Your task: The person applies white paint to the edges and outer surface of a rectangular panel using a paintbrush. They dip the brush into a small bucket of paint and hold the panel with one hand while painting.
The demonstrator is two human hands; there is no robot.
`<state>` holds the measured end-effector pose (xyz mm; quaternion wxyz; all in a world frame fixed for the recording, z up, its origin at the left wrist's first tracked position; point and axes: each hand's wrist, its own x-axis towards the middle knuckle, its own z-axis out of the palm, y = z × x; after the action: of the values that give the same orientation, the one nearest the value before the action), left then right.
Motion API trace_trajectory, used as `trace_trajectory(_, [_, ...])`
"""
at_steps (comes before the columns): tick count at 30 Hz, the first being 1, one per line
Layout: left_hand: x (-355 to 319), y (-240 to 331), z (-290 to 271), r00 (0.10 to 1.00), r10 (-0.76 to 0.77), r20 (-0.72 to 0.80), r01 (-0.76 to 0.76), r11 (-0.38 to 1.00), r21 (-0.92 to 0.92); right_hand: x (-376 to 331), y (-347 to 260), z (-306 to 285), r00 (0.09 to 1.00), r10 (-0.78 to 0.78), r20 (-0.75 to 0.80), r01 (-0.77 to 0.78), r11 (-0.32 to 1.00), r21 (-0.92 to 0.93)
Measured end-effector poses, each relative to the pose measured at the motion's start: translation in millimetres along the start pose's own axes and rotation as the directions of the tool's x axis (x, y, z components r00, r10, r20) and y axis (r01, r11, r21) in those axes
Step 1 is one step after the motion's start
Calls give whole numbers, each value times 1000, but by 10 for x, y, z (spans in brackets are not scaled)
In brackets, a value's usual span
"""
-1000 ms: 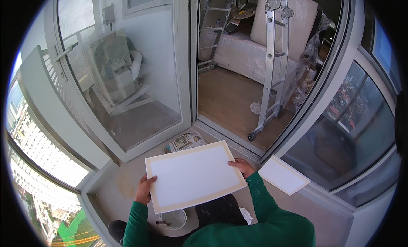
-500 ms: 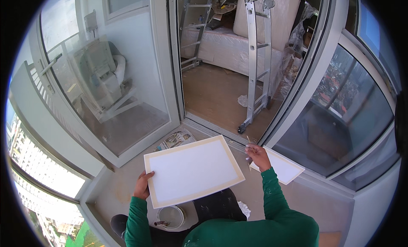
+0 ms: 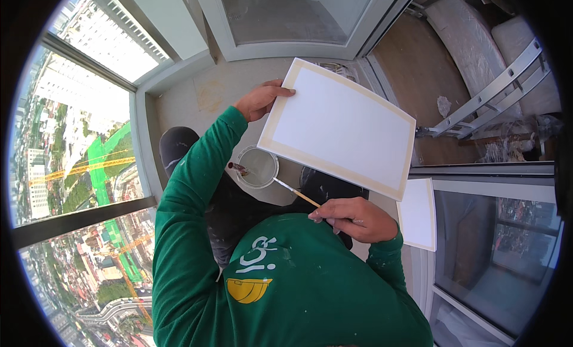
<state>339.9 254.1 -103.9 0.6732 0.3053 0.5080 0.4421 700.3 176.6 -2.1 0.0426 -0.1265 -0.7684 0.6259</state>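
High balcony with pale floor, city far below at left of frame. Left hand pinching upper-left edge of white board, tilted at upper centre. Right hand, lower centre, fingers closed around thin paintbrush, bristles dipping into small round container. Second white panel lying at right.

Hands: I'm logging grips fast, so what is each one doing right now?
Left hand: closed on the edge of the white board.
Right hand: closed on a thin brush, tip over the bowl.
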Motion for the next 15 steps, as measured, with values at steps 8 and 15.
trace_trajectory(8, [-125, 56, 55, 1000, -9, -16, 11, 995, 103, 1302, 1012, 942, 992, 125, -19, -105, 737, -668])
trace_trajectory(15, [-178, 33, 16, 999, 23, -44, -19, 996, 85, 2186, 2030, 1163, 995, 95, -35, -82, 559, -825])
